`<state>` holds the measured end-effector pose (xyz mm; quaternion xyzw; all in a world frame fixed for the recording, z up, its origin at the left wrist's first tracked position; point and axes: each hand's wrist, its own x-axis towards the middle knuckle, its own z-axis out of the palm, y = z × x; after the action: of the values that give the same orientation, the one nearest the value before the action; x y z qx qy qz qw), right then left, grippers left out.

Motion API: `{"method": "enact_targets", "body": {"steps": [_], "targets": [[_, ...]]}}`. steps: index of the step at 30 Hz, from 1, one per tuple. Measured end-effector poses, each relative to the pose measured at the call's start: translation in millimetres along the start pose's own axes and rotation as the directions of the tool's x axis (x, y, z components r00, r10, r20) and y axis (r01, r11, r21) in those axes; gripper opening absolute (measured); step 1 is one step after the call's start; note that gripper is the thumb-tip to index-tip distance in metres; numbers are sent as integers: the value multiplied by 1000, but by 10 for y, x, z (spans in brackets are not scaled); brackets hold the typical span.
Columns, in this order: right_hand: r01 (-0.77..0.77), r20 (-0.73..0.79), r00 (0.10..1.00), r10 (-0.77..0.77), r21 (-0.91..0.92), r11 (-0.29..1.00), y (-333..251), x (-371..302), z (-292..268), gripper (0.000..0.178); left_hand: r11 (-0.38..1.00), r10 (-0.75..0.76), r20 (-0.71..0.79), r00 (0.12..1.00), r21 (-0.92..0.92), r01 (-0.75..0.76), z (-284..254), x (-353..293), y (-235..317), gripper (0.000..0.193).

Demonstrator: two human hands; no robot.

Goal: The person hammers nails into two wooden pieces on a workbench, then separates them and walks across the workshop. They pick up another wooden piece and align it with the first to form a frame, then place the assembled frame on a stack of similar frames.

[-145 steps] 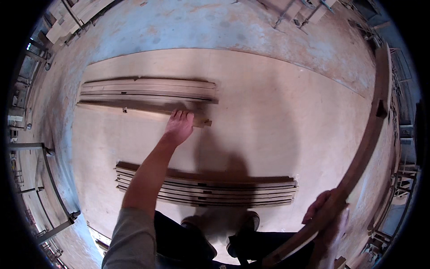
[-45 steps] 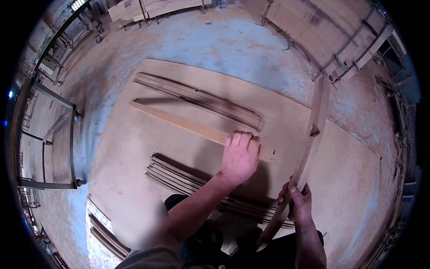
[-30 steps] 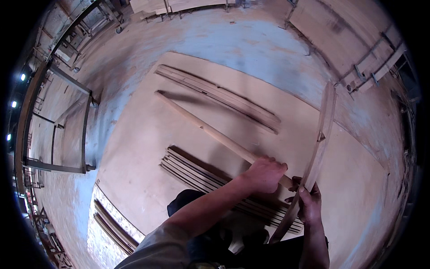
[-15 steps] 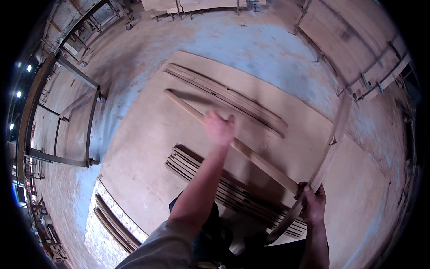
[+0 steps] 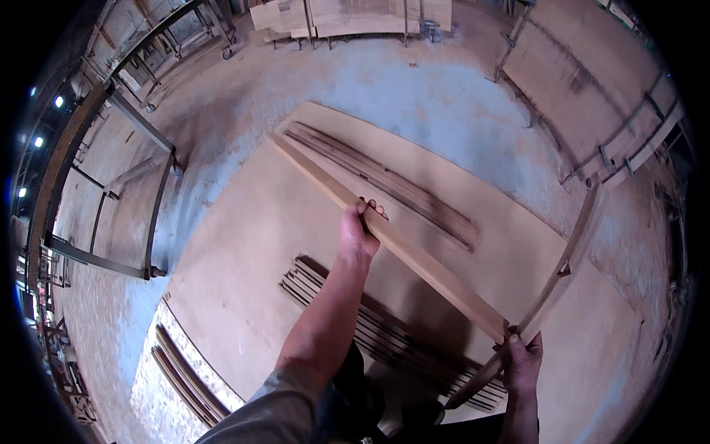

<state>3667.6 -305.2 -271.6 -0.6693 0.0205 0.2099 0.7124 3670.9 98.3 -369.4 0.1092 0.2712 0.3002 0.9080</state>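
A long, pale wooden strip [image 5: 425, 272] slants from the upper left down to the lower right in front of me. My left hand [image 5: 360, 226] is closed round it near its middle, fingers wrapped over the far edge. At its near right end, my right hand [image 5: 522, 357] is closed on the strip. A second, darker wooden strip [image 5: 546, 299] crosses there, running from below that hand up to the right; it also seems to be in the right hand's grip. Below the pale strip lies a row of several grooved wooden strips [image 5: 384, 334], partly hidden by my left arm.
Beneath everything is a large brown board [image 5: 237, 266]. More strips [image 5: 392, 185] lie along its far side. At lower left, narrow strips [image 5: 188, 381] rest on a whitish sheet. A metal frame cart [image 5: 103, 255] stands left; a board-laden rack [image 5: 584, 81] stands right.
My left hand has closed round the pale strip, where before it was a blur over it. The strip has turned to show a broader face and seems raised. The view has shifted slightly.
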Motion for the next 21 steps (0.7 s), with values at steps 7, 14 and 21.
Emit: {"method": "enact_targets", "body": {"steps": [7,14,21], "targets": [[-103,-185,980,75,-148,984,123,290,-222,25,983,-31,204,978,-168,66,185,-265,-61,27],[-170,-280,951,135,-105,980,380,564,-515,24,980,-36,370,928,-170,105,317,-426,-245,24],[-290,-316,906,280,17,957,699,733,-848,26,993,-101,478,872,-6,119,372,-546,-398,26]]}}
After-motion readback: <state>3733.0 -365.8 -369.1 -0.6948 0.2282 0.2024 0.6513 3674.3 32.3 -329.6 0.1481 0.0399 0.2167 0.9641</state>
